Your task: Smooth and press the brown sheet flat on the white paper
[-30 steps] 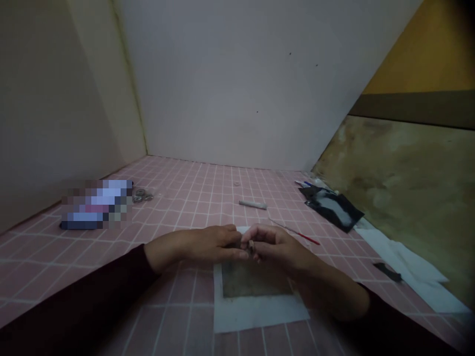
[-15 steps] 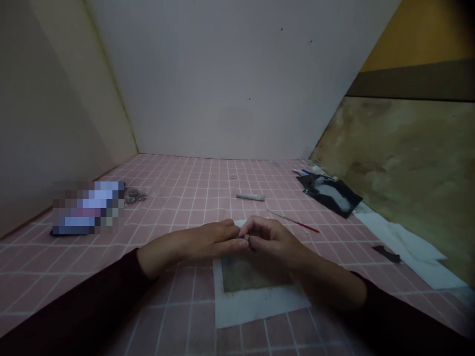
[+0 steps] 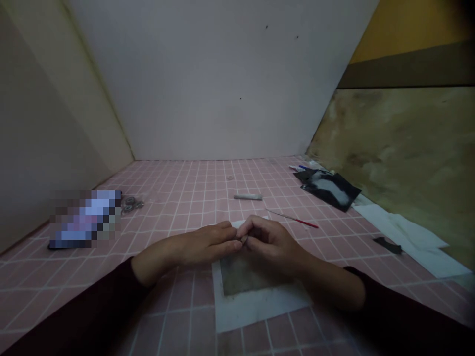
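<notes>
My right hand [image 3: 272,242] has its fingers pinched together around a small brownish piece [image 3: 244,239], mostly hidden by the fingertips. From the left, my left hand [image 3: 208,242] lies palm down with fingers stretched out, its thumb and fingertips meeting the right fingertips at the piece. Both hands rest over the far part of a grey, sandpaper-like sheet [image 3: 245,279]. Under that sheet lies a larger white paper [image 3: 232,316] on the pink checked cloth [image 3: 174,198].
Beyond the hands lie a grey stick [image 3: 248,197], a thin tool with a red handle [image 3: 307,224] and a small ring [image 3: 229,177]. At left are a blurred-out phone [image 3: 85,217] and grey rings [image 3: 130,202]. A black packet [image 3: 332,190], white sheets [image 3: 411,237] and a dark strip [image 3: 388,244] lie right.
The small piece has tilted or turned between the fingertips and shows less. Both hands stay in nearly the same place; the view has shifted slightly.
</notes>
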`<state>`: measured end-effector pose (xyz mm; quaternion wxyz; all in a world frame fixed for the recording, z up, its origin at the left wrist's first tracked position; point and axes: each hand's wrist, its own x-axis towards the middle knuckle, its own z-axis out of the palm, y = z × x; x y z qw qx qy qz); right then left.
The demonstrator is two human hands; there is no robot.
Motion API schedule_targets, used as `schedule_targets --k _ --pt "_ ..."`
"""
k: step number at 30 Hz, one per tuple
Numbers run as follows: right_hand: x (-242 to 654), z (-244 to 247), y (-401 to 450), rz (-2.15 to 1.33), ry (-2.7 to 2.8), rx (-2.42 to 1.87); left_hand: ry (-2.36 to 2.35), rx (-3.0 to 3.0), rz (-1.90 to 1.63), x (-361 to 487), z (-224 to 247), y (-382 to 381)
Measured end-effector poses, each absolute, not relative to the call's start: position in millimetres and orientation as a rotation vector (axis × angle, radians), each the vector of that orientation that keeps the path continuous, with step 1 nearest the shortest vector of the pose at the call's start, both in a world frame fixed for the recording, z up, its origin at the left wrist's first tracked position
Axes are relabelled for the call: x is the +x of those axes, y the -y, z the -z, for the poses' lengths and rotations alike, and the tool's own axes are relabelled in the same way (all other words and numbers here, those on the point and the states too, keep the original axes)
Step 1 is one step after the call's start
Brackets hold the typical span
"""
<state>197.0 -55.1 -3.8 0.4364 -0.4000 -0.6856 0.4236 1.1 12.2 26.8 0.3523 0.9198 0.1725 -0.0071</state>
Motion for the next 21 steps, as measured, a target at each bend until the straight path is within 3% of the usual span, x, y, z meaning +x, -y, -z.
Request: schedule_targets --k 21 --pt "193.2 -1.8 62.0 -0.719 1.889 -1.048 -0.426 2.364 0.027 1.5 -30.0 -10.9"
